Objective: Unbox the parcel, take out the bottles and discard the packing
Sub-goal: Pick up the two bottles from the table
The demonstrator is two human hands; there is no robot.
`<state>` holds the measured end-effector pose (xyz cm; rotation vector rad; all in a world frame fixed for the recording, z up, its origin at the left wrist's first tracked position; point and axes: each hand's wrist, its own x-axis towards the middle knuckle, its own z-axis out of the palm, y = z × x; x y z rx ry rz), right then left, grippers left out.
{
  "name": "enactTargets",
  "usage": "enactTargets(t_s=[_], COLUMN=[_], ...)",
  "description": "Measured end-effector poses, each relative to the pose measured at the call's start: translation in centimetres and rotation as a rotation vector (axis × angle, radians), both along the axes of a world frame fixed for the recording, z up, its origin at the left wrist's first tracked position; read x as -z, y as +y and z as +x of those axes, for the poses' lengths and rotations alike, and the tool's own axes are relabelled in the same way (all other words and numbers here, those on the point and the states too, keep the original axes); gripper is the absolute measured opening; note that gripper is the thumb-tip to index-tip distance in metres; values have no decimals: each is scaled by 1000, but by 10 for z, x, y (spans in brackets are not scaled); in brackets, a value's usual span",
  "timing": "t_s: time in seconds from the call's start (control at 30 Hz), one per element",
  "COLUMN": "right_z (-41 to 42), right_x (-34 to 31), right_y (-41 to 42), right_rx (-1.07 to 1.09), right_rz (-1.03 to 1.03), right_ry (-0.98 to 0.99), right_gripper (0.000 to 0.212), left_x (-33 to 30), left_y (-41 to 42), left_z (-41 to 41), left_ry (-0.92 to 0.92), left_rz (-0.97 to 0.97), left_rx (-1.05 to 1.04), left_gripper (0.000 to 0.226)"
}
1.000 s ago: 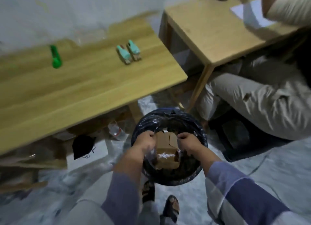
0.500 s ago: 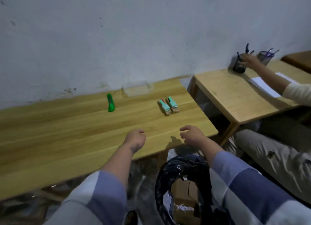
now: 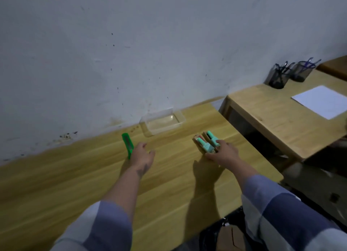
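Note:
Two small teal-capped bottles [image 3: 206, 142] lie side by side on the long wooden table [image 3: 75, 185]. My right hand [image 3: 224, 154] rests against their near end, fingers spread and touching them. My left hand [image 3: 141, 157] hovers open just right of a green utility knife [image 3: 127, 144], not gripping it. The brown cardboard box [image 3: 230, 238] sits inside the black-lined bin [image 3: 212, 234] at the bottom edge, partly hidden by my right sleeve.
A clear plastic tray [image 3: 162, 122] stands against the wall behind the bottles. A second wooden table [image 3: 281, 117] to the right carries a white sheet [image 3: 323, 100] and two mesh pen holders [image 3: 277, 78]. A gap separates the two tables.
Both hands let go of the cardboard box in the bin and rose to the table. The right hand reached the bottles, the left moved beside the knife. The view tilted up.

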<state>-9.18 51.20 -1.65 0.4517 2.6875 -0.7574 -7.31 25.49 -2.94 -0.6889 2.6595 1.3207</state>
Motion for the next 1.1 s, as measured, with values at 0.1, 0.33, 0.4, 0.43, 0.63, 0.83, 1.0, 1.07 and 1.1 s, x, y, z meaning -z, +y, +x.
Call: enactTargets(t_s=[0.1,0.33,0.4,0.43,0.63,0.83,1.0,1.07,1.1], right_z=[-17,-53,-61,-64,-86,-122,-169,-187,-195], right_x=[8,28,32,33,37,16,-19,-23,-23], right_y=[-4,-6,-6,-6,-13,-22,-60,-79,-89], right_rx=[44,48,26,5,-61,38,-368,-602,-703], right_rz=[22,23,60,91,207,-125,-99,68,161], right_ry=[9,-55,-52,-49,-20,33,195,219,225], right_gripper=[88,108,103,99,73,62,67,71,73], left_x=[5,15,18,20,21,31,29,28,28], left_y=[-6,-6,-3,-1,17,18,21,22,21], left_z=[-24,-70,-82,-87,-107,-116,-116,-115,-114], left_ry=[2,12,11,11,51,20,29,44,47], left_rz=[8,21,14,6,-12,-63,-117,-120,-117], left_rx=[-8,-77,-94,-99,-158,-195,-235,-236,-237], left_gripper=[59,78,85,88,97,95,94,93,92])
